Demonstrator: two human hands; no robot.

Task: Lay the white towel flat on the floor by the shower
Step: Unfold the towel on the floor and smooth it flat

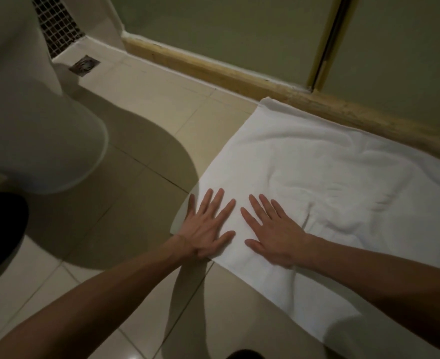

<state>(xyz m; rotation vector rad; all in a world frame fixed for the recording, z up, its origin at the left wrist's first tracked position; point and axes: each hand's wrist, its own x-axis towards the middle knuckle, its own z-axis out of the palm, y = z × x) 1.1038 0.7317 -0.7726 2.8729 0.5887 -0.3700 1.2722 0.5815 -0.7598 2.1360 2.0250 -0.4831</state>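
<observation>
The white towel (325,164) lies spread on the beige tiled floor, its far edge along the wooden sill of the shower (239,79). Soft wrinkles run across its middle and right part. My left hand (208,226) lies flat with fingers spread on the towel's near left corner. My right hand (276,231) presses flat beside it, fingers straight and spread, a little further right on the cloth. The towel's right end runs out of the frame.
A white toilet base (32,125) stands at the left, close to the towel's left edge. A metal floor drain (84,65) sits in the far left corner. Frosted shower doors (239,27) with a gold frame rise behind the sill.
</observation>
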